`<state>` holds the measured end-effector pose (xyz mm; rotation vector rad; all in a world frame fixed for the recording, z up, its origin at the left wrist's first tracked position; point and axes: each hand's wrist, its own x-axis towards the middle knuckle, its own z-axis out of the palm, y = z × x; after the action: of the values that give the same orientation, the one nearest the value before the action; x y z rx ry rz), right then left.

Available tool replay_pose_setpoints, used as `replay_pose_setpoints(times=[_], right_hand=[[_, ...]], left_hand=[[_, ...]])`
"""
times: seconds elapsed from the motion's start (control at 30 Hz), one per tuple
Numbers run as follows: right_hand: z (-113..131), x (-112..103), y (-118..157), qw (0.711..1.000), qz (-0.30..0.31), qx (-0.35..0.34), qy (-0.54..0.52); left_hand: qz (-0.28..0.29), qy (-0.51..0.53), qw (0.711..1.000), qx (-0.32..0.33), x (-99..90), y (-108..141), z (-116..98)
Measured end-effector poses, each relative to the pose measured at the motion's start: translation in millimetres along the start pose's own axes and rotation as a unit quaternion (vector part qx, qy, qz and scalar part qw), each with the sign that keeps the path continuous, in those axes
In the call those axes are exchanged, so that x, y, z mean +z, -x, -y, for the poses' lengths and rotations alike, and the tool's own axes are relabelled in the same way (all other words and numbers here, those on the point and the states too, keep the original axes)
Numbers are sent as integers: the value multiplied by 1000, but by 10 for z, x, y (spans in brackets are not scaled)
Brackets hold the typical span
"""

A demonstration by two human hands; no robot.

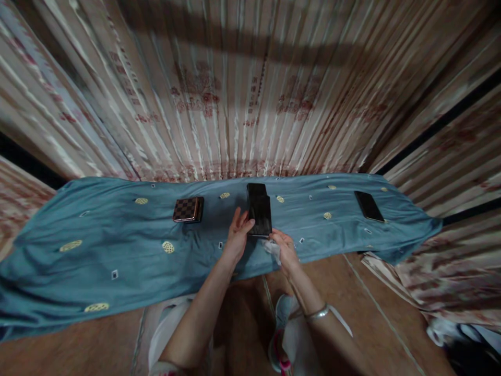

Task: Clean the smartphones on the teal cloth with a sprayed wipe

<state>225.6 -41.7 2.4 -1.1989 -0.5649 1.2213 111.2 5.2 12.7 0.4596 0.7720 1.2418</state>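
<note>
My left hand (237, 237) is closed on the left edge of a black smartphone (261, 211), thumb across its front and the other fingers extended along its side. The phone is raised and tilted over the cloth. Just beyond it, partly hidden, a second dark flat phone-like thing (256, 189) shows. My right hand (285, 249) is pinched at the phone's lower right corner, and a crumpled whitish tissue or thin cloth (271, 247) is gathered in its fingers. A metal bangle is on my right wrist.
The blue cloth (136, 230) with yellow patterns covers a long narrow surface. A brown checkered wallet (186, 210) lies at left on a dark item. Another black phone-like slab (369, 206) lies at right. Patterned curtains (250, 120) hang behind and at the sides; dark bars (450, 117) cross there.
</note>
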Motion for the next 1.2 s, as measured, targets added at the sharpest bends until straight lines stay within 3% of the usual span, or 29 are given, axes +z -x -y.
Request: replay_pose_setpoints(times=[0.3, 0.53, 0.63, 0.73, 0.8, 0.9, 1.2], right_hand=[[37, -39, -193, 999, 23, 9, -36], [114, -94, -347, 999, 33, 12, -20], [136, -138, -431, 999, 40, 1, 13], [132, -198, -504, 991, 48, -57, 114], [125, -241, -533, 968, 18, -115, 220], [140, -284, -536, 912, -35, -176, 369], [299, -176, -467, 788, -33, -213, 577]], left_hand=[[-45, 18, 999, -22, -116, -122, 108], [-4, -3, 999, -34, -110, -159, 170], [-6, -3, 1000, -24, -80, -205, 192], [-10, -5, 1000, -16, -64, -266, 215], [-15, -9, 1000, -10, -56, -311, 229], [-17, -17, 1000, -8, -42, -373, 247], [-15, -30, 999, 30, -25, -465, 345]])
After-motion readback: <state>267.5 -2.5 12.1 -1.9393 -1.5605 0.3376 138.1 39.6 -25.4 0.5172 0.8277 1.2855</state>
